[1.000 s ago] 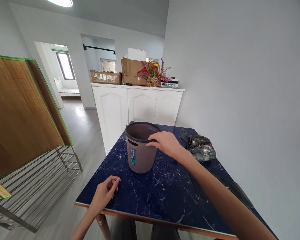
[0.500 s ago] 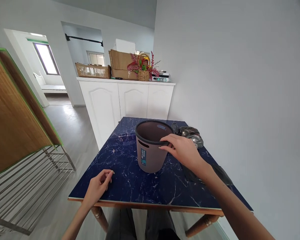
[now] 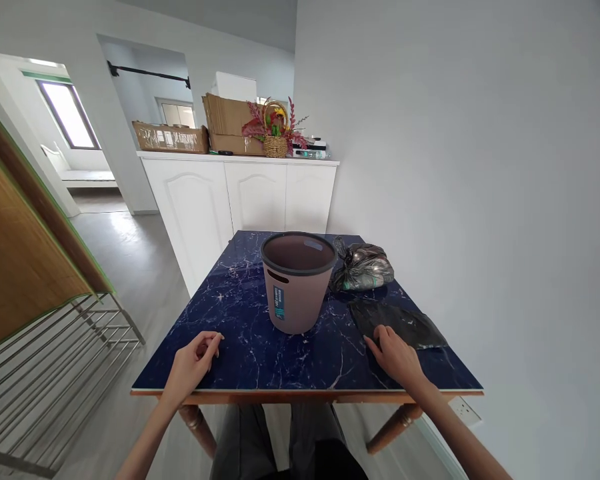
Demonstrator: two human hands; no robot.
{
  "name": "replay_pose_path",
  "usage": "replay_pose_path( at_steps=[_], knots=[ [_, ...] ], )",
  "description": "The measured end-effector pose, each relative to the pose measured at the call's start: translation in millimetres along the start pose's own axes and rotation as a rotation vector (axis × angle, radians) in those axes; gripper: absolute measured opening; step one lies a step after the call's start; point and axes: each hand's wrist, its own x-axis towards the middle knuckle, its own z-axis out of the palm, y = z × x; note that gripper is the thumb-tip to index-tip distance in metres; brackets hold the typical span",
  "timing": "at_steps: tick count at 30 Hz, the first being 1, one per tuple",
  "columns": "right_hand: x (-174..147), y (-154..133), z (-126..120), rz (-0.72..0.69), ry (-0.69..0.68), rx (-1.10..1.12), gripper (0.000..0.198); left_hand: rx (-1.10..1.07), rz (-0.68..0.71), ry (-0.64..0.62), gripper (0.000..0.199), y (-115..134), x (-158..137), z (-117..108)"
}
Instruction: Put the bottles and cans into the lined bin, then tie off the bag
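A pinkish-brown trash can (image 3: 297, 303) with a dark rim stands upright on the blue marble-patterned table (image 3: 235, 347). My left hand (image 3: 195, 360) rests near the front left edge, fingers loosely curled, and nothing shows in it. To the right of the can, my right hand (image 3: 394, 355) lies with curled fingers at the near edge of a flat black plastic bag (image 3: 405, 325), overlapping it; no grip on the bag is visible. Behind that bag sits a knotted, filled black trash bag (image 3: 365, 267), its contents partly seen through the film.
A white cabinet (image 3: 255, 193) beyond the table carries cardboard boxes (image 3: 170, 139) and a wicker flower basket (image 3: 276, 145). At left is a metal rack (image 3: 95, 340) with a bamboo mat (image 3: 25, 247) over it. A grey wall (image 3: 455, 167) runs along the right.
My right hand has let go of the trash can's rim and come down to the flat black bag. My left hand stays resting on the table. The view has shifted slightly.
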Motion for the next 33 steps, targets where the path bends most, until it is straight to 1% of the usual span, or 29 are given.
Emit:
replay_pose_path(
  at_steps=[2,4,6,8,9,11,13,14,15,16,17,18,19,21,22,24,28,30,32,33],
  knots=[
    [-3,-3,4,0.011,-0.035,0.031,0.017,0.006,0.008,0.000,0.057,1,0,-1],
    [-6,-9,-1,-0.016,-0.096,0.098,0.019,0.014,0.017,0.008,0.058,1,0,-2],
    [-12,-16,-13,-0.093,-0.191,0.203,0.022,0.034,0.020,0.017,0.060,2,-3,0],
    [-23,-26,-31,-0.201,-0.301,0.311,0.027,0.052,0.026,0.011,0.060,6,-7,5],
    [-30,-30,-43,-0.256,-0.364,0.379,0.031,0.048,0.037,-0.012,0.059,11,-11,9],
    [-42,-40,-69,-0.339,-0.515,0.616,0.040,0.014,0.088,-0.100,0.056,30,-19,19],
    [-51,-48,-95,-0.363,-0.682,1.003,0.044,-0.043,0.180,-0.228,0.052,61,-28,29],
    [-53,-52,-106,-0.362,-0.747,1.185,0.045,-0.069,0.239,-0.297,0.054,79,-32,33],
    [-53,-55,-115,-0.355,-0.789,1.328,0.046,-0.119,0.293,-0.375,0.061,98,-35,36],
    [-51,-57,-122,-0.348,-0.808,1.416,0.045,-0.176,0.330,-0.462,0.071,117,-37,38],
    [-47,-59,-126,-0.337,-0.811,1.472,0.045,-0.223,0.346,-0.548,0.076,135,-38,39],
    [-43,-60,-129,-0.318,-0.799,1.513,0.045,-0.263,0.343,-0.609,0.076,151,-38,40],
    [-39,-62,-129,-0.292,-0.773,1.544,0.045,-0.297,0.327,-0.642,0.071,164,-37,40],
    [-31,-63,-126,-0.216,-0.682,1.601,0.045,-0.342,0.288,-0.637,0.053,181,-34,41],
    [-29,-64,-123,-0.183,-0.633,1.626,0.045,-0.358,0.274,-0.612,0.047,185,-34,43],
    [-26,-66,-119,-0.147,-0.554,1.659,0.044,-0.398,0.263,-0.544,0.041,188,-34,46],
    [-25,-70,-114,-0.145,-0.481,1.679,0.042,-0.486,0.248,-0.444,0.044,186,-40,51],
    [-25,-72,-115,-0.151,-0.450,1.678,0.040,-0.424,0.296,-0.353,0.039,190,-45,49],
    [-24,-76,-117,-0.161,-0.425,1.669,0.037,-0.281,0.392,-0.245,0.030,199,-51,45],
    [-24,-78,-118,-0.166,-0.409,1.657,0.035,-0.201,0.440,-0.212,0.031,203,-53,42]
  ],
)
